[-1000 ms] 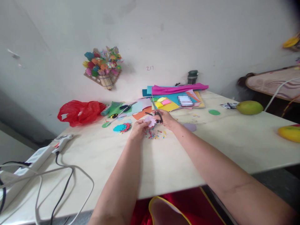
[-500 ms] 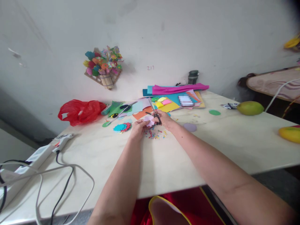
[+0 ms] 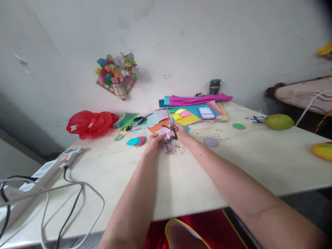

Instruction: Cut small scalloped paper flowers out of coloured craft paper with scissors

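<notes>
Between the fingers of my left hand (image 3: 155,140) is a light purple paper piece (image 3: 164,132) with a scalloped edge. My right hand (image 3: 181,131) grips a pair of scissors (image 3: 174,131) with dark handles; a long blade points up and away from me. Fingers of both hands come close together around the paper, and the exact contact is too small to make out. Below them, tiny paper scraps (image 3: 172,149) lie scattered on the white table (image 3: 202,180). To the left sits a stack of blue and red scalloped paper pieces (image 3: 136,141).
Coloured sheets (image 3: 192,119), a phone (image 3: 206,112) and another pair of scissors (image 3: 140,119) lie at the back. A red plastic bag (image 3: 90,124) is far left; a power strip (image 3: 38,178) with cables stands nearer. Purple (image 3: 211,142) and green paper circles (image 3: 239,126) and mangoes (image 3: 278,122) are right.
The whole view has shifted slightly. The scissors and the purple paper have turned a little in my hands, which keep holding them in nearly the same spot.
</notes>
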{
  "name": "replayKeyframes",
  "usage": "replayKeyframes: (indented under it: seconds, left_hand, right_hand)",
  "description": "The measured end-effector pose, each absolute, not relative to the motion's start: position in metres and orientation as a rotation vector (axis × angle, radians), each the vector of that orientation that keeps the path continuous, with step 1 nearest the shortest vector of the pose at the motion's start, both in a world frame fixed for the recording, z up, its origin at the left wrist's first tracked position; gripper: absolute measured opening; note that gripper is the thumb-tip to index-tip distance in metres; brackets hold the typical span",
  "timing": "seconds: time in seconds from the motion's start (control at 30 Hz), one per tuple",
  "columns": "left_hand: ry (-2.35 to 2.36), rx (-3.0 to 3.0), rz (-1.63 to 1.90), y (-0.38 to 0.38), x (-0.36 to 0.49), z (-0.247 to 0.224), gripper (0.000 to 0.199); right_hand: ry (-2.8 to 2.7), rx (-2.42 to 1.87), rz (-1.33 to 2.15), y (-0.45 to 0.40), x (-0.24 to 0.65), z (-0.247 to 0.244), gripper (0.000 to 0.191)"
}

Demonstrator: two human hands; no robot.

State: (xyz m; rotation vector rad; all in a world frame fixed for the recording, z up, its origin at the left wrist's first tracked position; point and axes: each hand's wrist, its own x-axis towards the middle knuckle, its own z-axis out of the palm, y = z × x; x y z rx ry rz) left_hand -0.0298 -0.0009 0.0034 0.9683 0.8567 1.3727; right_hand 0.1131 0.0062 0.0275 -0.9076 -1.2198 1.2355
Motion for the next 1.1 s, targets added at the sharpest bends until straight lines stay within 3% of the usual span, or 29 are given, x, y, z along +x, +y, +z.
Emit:
replayKeyframes:
  seconds: [0.33, 0.67, 1.1]
  left_hand:
    - [0.87, 0.99, 1.509, -0.001, -0.031, 0.007, 0.028]
    - [0.878, 0.853, 1.673, 0.002, -0.036, 0.01, 0.035]
    - [0.9, 0.88, 1.613, 0.003, -0.039, 0.01, 0.03]
  right_hand:
    - [-1.289, -0.947, 1.227, 0.006, 0.116, 0.027, 0.034]
    - [-1.624, -0.883, 1.448, 0.013, 0.134, 0.022, 0.036]
    - [-1.917, -0.859, 1.463, 0.015, 0.146, 0.024, 0.033]
